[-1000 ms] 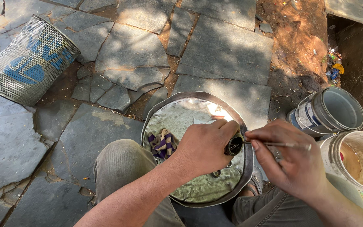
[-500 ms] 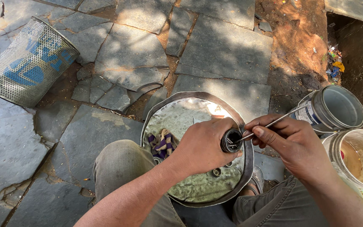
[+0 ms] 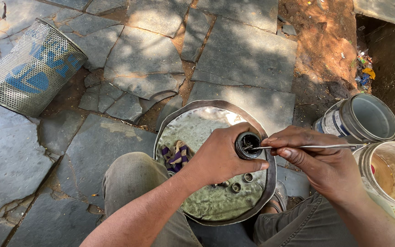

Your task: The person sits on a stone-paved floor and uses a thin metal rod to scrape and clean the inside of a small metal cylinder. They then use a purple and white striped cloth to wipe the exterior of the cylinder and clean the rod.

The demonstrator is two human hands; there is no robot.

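Observation:
My left hand [image 3: 220, 155] grips a small black cylindrical part [image 3: 247, 145] with its open end up, held over a round metal pan [image 3: 197, 123]. My right hand [image 3: 318, 158] pinches a thin metal rod [image 3: 307, 147] whose tip is poked into the part's opening. In the pan lie a purple and yellow rag [image 3: 175, 155] and a few small metal rings [image 3: 242, 180] under shallow murky liquid.
A perforated metal bin [image 3: 30, 71] lies on its side on the stone paving at upper left. Two open buckets [image 3: 362, 119] [image 3: 389, 171] stand at the right, beside bare red earth. My knees frame the pan's near rim.
My right hand has swung the rod from pointing up-right to lying level, its tip still in the part. My left hand holds the part in nearly the same spot.

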